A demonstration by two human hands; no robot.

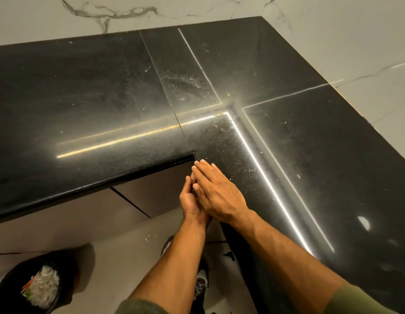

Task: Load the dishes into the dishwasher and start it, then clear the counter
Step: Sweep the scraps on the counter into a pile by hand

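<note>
One black bin (6, 288) on the floor, lower left, holding food scraps. Two hands: left hand (192, 200) and right hand (219, 191), fingers straight, pressed palm to palm at the inner corner. One black counter (95, 98), L-shaped, beyond, scattered with crumbs.

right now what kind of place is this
Most likely a home kitchen. A polished black stone counter turns an L-shaped corner against white marble-veined walls, and a black bin with food scraps stands on the floor. The right hand lies over the left hand at the counter's edge.
</note>
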